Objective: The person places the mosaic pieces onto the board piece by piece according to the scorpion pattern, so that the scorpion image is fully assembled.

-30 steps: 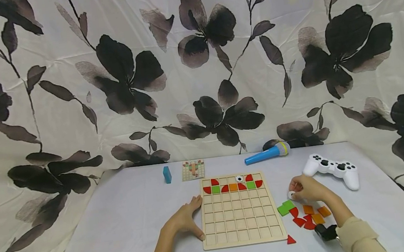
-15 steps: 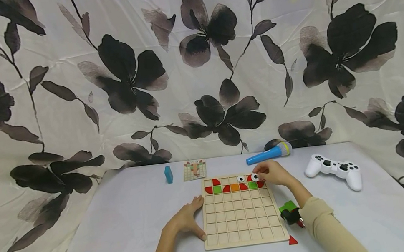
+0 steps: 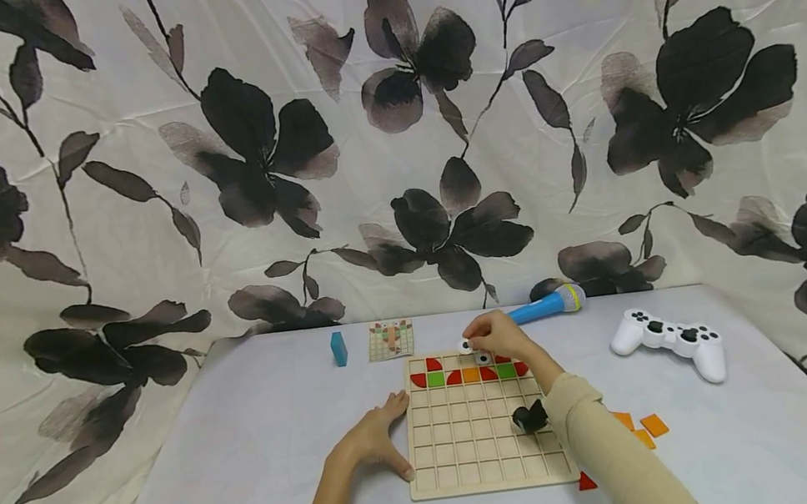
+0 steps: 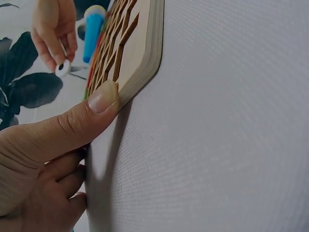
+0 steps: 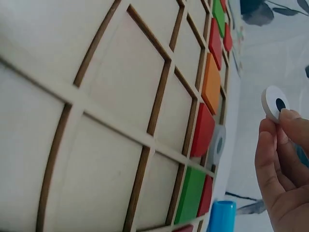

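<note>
Our left hand (image 3: 376,442) lies spread, touching the left edge of the wooden grid board (image 3: 464,439); our right hand (image 3: 499,336) pinches a white eye disc (image 3: 465,346) above the far edge. White tabletop (image 3: 639,383) lies between board and game controller (image 3: 670,341), a floral cloth (image 3: 331,152) behind. We count two eye discs, one toy microphone (image 3: 548,305), three loose orange squares (image 3: 654,425).

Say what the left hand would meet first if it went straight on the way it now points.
The wooden grid board: the left hand points at its left side, and the thumb touches it at the near left corner. Whether the other fingertips also touch is hard to tell.
</note>
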A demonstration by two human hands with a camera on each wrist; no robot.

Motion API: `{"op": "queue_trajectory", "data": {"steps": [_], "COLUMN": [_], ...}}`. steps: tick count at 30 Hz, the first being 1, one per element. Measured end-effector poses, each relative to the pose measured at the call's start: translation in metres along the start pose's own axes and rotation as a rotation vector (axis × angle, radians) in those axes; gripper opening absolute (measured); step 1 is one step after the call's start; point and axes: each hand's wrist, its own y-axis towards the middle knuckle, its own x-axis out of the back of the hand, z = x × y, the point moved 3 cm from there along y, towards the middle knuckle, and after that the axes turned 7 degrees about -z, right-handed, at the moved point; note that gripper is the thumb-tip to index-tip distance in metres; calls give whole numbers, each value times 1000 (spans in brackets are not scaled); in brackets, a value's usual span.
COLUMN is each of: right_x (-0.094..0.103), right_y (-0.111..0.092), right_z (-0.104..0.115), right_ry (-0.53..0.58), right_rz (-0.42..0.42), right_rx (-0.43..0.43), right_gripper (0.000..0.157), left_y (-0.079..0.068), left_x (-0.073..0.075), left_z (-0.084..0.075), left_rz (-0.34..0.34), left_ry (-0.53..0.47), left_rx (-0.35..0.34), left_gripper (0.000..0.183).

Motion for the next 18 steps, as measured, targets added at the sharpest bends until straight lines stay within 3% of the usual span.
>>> {"op": "queue_trajectory", "data": {"steps": [10, 18], "right_x": [-18, -20], "right_y": [7, 8], "right_z": [5, 10], "right_ry": [-13, 1], "right_rz": [6, 11], "right_rx": [11, -31], "right_gripper": [14, 26], "left_y": [0, -1], "left_x": [0, 1], "left_z": [1, -2], "left_rz": [-6, -4], "left_ry": [10, 20], "left_rx": [-8, -1], "left_gripper": [114, 114]}}
